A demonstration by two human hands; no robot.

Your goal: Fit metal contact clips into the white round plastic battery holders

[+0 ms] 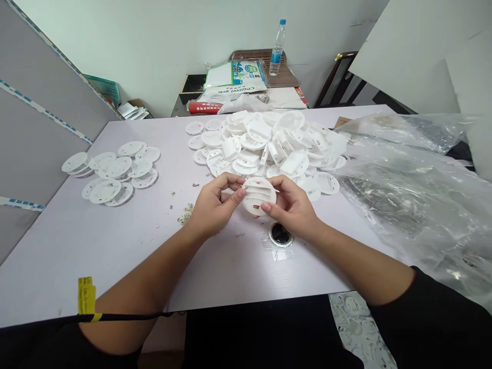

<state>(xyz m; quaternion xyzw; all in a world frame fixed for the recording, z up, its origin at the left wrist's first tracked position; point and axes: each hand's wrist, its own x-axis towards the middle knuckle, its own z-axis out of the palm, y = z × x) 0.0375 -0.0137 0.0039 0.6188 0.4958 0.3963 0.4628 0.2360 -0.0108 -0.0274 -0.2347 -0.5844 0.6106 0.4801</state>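
Note:
Between my two hands, over the middle of the table, is a round white plastic cover [260,197] with slots and raised ribs facing me. My left hand [220,201] grips its left edge, the thumb near a small metal piece at the rim. My right hand [289,204] holds the right side, thumb on the lower edge. Just left of my left hand lies a small heap of metal clips [186,213]. Beyond both hands rises a large pile of similar white covers [265,141]. A smaller group of round white covers [115,169] lies at the left.
A black round hole [280,233] with a pale rim sits below my right hand. Clear plastic bags [415,189] spread over the right side. At the back stand a water bottle [277,48] and packets [236,77]. A grey partition [42,113] borders the left.

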